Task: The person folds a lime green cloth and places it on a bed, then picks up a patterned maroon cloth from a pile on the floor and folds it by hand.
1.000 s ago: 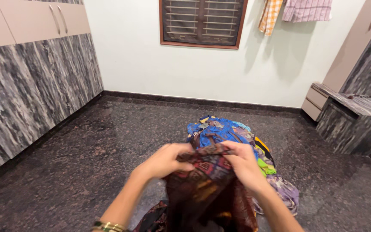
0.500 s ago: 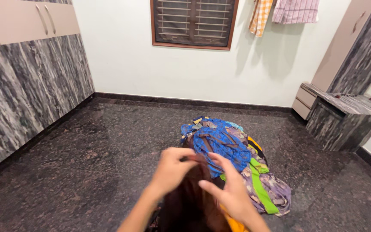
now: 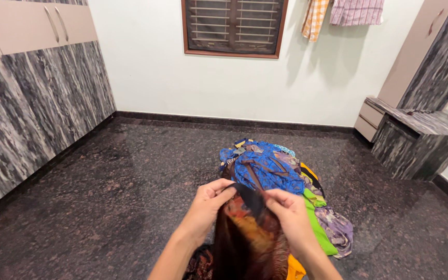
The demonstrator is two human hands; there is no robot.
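My left hand (image 3: 207, 207) and my right hand (image 3: 289, 218) both pinch the top edge of a dark brown and orange patterned cloth (image 3: 247, 236), which hangs down between my forearms. Just beyond my hands lies a pile of clothes (image 3: 278, 179) on the dark granite floor, with a blue patterned garment (image 3: 265, 168) on top and green (image 3: 320, 223), yellow and purple (image 3: 338, 228) pieces at its right side.
Marbled cabinet doors (image 3: 32, 109) line the left wall. A low marbled counter (image 3: 421, 140) stands at the right. A barred window (image 3: 233, 26) sits in the white far wall, with two checked cloths (image 3: 340, 13) hanging beside it.
My hands have drawn closer together on the brown cloth's edge, which now hangs as a narrower bunch. The view has tilted so the pile sits lower and nearer.
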